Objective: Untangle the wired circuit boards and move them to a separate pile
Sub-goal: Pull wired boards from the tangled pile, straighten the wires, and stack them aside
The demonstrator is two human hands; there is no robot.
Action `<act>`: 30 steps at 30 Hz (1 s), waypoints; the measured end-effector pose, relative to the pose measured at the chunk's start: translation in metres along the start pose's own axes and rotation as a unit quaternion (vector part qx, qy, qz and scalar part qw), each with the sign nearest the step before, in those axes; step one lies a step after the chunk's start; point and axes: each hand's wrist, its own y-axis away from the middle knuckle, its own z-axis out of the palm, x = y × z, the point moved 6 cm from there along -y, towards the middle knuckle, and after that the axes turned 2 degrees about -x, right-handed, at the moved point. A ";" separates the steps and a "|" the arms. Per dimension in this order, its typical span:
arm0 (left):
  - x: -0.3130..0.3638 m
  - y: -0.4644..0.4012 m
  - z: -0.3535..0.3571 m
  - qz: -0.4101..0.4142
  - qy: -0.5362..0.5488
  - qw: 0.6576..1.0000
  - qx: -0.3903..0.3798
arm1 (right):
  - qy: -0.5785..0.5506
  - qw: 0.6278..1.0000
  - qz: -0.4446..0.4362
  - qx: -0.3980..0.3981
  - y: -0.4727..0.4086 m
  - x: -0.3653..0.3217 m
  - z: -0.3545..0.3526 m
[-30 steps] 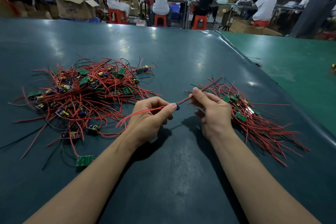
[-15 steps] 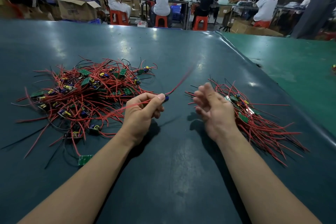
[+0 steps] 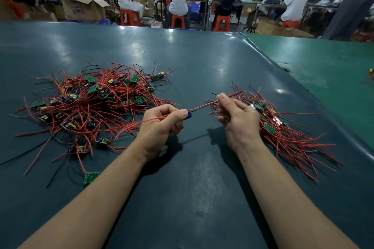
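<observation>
Far left on the dark green table [image 3: 182, 62]: the tangled pile [image 3: 91, 103], red and black leads knotted over green boards, one stray board [image 3: 91, 177] lying apart at its near edge. Next across, the left hand [image 3: 159, 127], fingers curled, thumb and forefinger pinching a wired board [image 3: 189, 115] at its blue component, with its loose red lead [image 3: 139, 124] trailing back leftward to the edge of that tangle. Stretched rightward from the pinch, a paired red and black lead [image 3: 204, 105], taut across the gap between the hands. Then the right hand [image 3: 238, 121], raised fingertips nipping that lead at its far end, the other fingers loosely bent. Farthest right, the sorted pile [image 3: 287, 131], leads combed roughly one way, directly behind and under that hand. Risks, judged from here: trailing lead likely to snag a loop in the tangle and drag neighbours along if pulled too fast; thin lead liable to slip from so small a pinch; a hard tug possibly straining the joint at the board; a careless drop likely to disturb the combed pile.
</observation>
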 end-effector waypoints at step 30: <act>-0.009 0.001 0.018 -0.097 0.143 0.981 -0.086 | 0.058 0.974 0.076 -0.204 0.023 0.016 0.034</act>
